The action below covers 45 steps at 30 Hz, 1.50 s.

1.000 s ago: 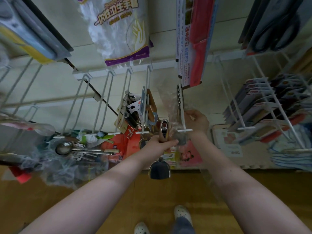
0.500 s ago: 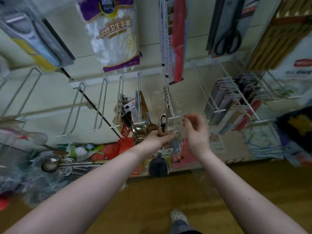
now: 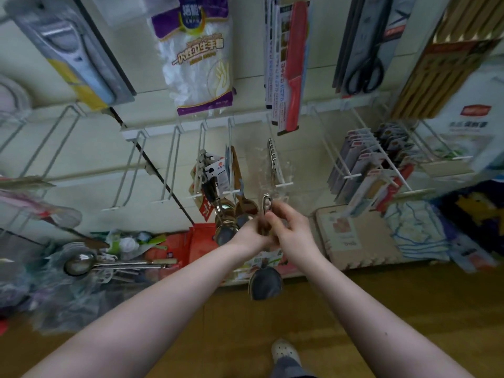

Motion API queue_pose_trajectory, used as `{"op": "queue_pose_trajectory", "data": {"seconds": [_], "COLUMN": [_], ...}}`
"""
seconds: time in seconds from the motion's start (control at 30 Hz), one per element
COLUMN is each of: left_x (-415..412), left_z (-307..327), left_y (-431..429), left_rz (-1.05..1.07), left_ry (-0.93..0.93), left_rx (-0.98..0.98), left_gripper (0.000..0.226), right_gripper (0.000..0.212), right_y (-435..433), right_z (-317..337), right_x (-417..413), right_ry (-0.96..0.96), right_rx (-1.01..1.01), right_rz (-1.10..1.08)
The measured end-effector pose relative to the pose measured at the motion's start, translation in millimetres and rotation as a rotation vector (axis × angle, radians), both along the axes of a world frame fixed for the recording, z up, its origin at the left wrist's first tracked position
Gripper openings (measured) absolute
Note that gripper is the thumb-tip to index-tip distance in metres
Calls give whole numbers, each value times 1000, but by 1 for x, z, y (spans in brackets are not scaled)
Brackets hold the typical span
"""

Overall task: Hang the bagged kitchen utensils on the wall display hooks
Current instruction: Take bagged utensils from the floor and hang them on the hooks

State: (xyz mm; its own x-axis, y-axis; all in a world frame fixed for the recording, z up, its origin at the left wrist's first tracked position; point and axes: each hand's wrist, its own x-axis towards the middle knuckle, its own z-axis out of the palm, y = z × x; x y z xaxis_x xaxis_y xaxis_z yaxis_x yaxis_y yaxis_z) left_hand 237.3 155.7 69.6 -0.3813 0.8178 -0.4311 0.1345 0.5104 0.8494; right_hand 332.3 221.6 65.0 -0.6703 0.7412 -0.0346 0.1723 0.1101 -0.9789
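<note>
Head view: spoon poised below hook

Your bagged spoon (image 3: 266,205) stands upright, with the handle eye above your fingers and the bowl dangling below. Your left hand (image 3: 249,231) and right hand (image 3: 293,229) both pinch its handle, probably to steady the eye for the wall hook (image 3: 283,184) tip just above.
</note>
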Motion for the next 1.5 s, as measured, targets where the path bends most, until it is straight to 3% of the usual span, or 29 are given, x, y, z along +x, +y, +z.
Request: {"op": "queue_pose_trajectory", "data": {"seconds": [0.13, 0.37, 0.6, 0.9, 1.13, 1.5], "left_x": [-8, -26, -36, -39, -42, -39], "left_z": [-8, -16, -31, -40, -45, -45], "left_y": [-6, -1, 2, 19, 26, 38], "left_rz": [47, 291, 386, 424, 451, 434], "left_ry": [70, 89, 91, 110, 147, 72], "left_rx": [2, 37, 26, -20, 8, 44], "left_gripper": [46, 21, 14, 11, 10, 5], "right_gripper": [28, 25, 23, 26, 15, 11], "right_y": [4, 23, 57, 82, 92, 94], "right_z": [-16, -45, -61, -63, -59, -54], "right_x": [-1, -8, -15, -32, -37, -42], "right_ry": [-14, -75, -220, -252, -211, -207], "right_rx": [-78, -121, -114, -105, -69, -96], "right_rz": [-64, -85, -92, -80, -66, -13]}}
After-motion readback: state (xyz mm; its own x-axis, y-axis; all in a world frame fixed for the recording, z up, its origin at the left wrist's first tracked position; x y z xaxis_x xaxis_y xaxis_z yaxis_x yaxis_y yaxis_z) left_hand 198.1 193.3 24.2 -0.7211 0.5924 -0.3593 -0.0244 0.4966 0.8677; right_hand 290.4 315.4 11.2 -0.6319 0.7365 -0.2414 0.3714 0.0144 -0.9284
